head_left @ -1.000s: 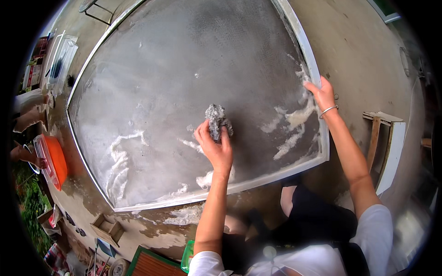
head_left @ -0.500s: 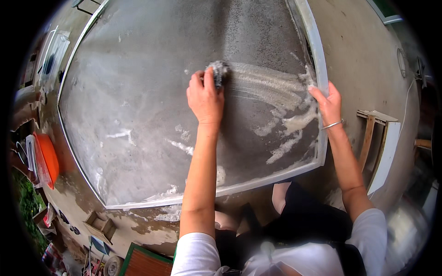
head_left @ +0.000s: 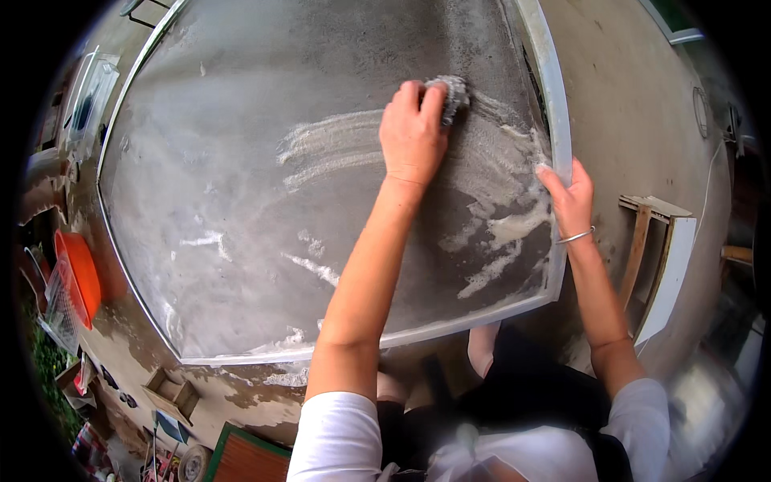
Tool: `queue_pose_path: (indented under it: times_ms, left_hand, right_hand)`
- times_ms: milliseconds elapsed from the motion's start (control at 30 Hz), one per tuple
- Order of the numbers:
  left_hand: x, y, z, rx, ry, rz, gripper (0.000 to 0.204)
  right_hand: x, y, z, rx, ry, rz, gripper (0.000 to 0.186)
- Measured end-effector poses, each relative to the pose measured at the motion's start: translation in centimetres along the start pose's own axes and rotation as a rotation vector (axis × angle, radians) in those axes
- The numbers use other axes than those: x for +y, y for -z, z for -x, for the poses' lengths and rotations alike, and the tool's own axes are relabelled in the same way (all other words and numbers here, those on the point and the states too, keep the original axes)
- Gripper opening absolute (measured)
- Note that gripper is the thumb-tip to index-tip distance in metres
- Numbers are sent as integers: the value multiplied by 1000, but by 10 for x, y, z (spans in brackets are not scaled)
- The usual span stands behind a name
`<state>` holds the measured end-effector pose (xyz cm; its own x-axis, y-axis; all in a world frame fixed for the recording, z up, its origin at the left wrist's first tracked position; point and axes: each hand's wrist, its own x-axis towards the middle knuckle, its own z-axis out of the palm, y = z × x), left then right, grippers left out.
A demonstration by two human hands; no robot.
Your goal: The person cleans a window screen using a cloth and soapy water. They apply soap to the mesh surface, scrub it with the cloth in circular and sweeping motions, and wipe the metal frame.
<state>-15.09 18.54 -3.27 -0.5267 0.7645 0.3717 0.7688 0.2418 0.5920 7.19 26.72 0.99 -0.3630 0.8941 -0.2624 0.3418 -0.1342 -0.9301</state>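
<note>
A large grey screen panel [head_left: 233, 161] with a pale frame lies in front of me, wet and streaked with white suds. My left hand [head_left: 412, 135] is closed on a grey, foam-covered scouring pad [head_left: 455, 98] and presses it to the panel's upper right area. Curved bands of foam [head_left: 337, 140] spread to the left of and below the pad. At the right side, my right hand [head_left: 572, 198] grips the panel's frame [head_left: 560, 128], thumb on top. Its other fingers are partly hidden under the edge.
A wooden stand with a white side [head_left: 665, 273] is right of my right forearm. On the left are an orange basin [head_left: 80, 277] and a small wooden box [head_left: 170, 395]. A green-edged brown board [head_left: 249, 458] lies near the bottom. The concrete floor has wet patches.
My left hand has moved the scouring pad up and to the right across the panel, and fresh curved foam streaks show on the left. The right hand keeps its grip on the frame.
</note>
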Motion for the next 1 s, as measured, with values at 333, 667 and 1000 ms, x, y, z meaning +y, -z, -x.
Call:
queue_pose_path:
  times_ms: [333, 667, 1000]
  left_hand:
    - [-88, 29, -28, 267, 319, -157, 35]
    - [-112, 36, -98, 149, -13, -274, 34]
    - [-83, 8, -92, 234, 181, 68, 34]
  right_hand:
    - [-3, 0, -10, -58, 25, 80, 21]
    - [-3, 3, -5, -37, 9, 53, 21]
    - [-7, -3, -8, -60, 28, 128, 20]
